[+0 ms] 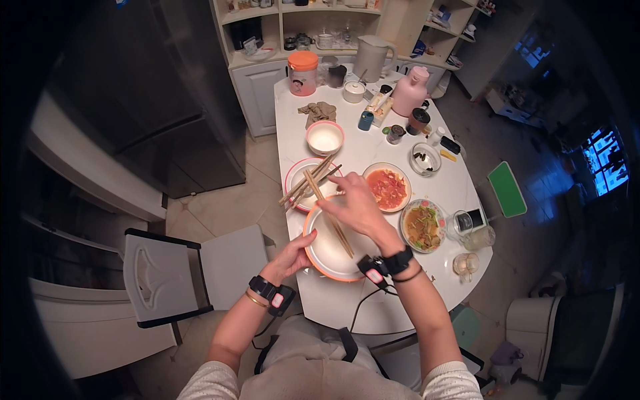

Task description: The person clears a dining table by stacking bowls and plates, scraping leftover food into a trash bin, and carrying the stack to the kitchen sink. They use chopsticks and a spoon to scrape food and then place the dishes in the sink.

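My left hand (294, 256) grips the left rim of an orange-rimmed white bowl (320, 262), thumb over the edge. A pair of wooden chopsticks (342, 241) slants into this bowl, its thick ends reaching over the pink-rimmed dish behind. Above the bowl is my right hand (357, 207), thumb by these chopsticks and fingers spread from it; whether it grips them I cannot tell. More chopsticks (296, 193) lie across the pink-rimmed white dish (291, 172). Farther back stands a pink-rimmed bowl (325, 140) with nothing visible inside.
Right of my hands are a plate of red food (387, 189), a floral-rimmed plate with green vegetables (424, 227) and glass cups (466, 265). A pink jug (411, 95), an orange-lidded canister (303, 75) and a crumpled cloth (319, 112) stand farther back. A chair (232, 270) is left.
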Demonstrator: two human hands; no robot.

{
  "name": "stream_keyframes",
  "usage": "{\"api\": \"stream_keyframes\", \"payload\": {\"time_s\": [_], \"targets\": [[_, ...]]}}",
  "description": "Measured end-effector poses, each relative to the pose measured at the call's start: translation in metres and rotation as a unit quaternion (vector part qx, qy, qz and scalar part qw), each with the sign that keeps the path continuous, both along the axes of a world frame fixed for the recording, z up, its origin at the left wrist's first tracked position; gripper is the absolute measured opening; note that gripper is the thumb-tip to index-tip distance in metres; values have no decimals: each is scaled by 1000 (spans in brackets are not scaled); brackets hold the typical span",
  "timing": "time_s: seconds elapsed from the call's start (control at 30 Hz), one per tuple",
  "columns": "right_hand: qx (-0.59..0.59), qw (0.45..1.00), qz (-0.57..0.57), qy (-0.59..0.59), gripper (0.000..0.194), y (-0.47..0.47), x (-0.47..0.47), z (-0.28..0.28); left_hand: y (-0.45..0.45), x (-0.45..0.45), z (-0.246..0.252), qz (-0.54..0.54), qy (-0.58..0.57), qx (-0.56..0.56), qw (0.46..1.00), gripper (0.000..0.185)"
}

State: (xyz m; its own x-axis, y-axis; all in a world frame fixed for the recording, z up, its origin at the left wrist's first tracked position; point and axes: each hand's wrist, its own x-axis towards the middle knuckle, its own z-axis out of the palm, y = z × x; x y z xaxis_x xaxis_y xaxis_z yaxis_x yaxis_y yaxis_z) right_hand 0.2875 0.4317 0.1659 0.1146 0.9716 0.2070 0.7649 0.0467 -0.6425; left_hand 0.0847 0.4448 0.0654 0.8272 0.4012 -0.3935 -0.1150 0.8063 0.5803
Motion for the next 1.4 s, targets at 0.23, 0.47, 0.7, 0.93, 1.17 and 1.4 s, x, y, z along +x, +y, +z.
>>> {"api": "stream_keyframes", "payload": {"time_s": [0.23, 0.47, 0.7, 0.93, 1.17, 1.4], "targets": [[-163, 986, 34, 27, 41, 38, -16, -32, -6, -16, -9, -22, 39, 1, 999, 56], [-1, 971, -39, 237, 27, 26, 46, -36, 2, -31, -12, 44, 33, -10, 998, 56], [68, 782, -117, 608, 12, 13, 107, -36, 28, -64, -14, 151, 34, -21, 988, 55], [285, 919, -166, 214, 8, 29, 77, -73, 42, -109, -9, 261, 13, -13, 965, 53], [144, 972, -23, -184, 14, 45, 1, -134, 43, -135, -4, 302, 5, 18, 953, 60], [92, 973, 30, -208, 9, 59, -44, -176, 42, -147, -2, 328, 4, -11, 945, 58]]}}
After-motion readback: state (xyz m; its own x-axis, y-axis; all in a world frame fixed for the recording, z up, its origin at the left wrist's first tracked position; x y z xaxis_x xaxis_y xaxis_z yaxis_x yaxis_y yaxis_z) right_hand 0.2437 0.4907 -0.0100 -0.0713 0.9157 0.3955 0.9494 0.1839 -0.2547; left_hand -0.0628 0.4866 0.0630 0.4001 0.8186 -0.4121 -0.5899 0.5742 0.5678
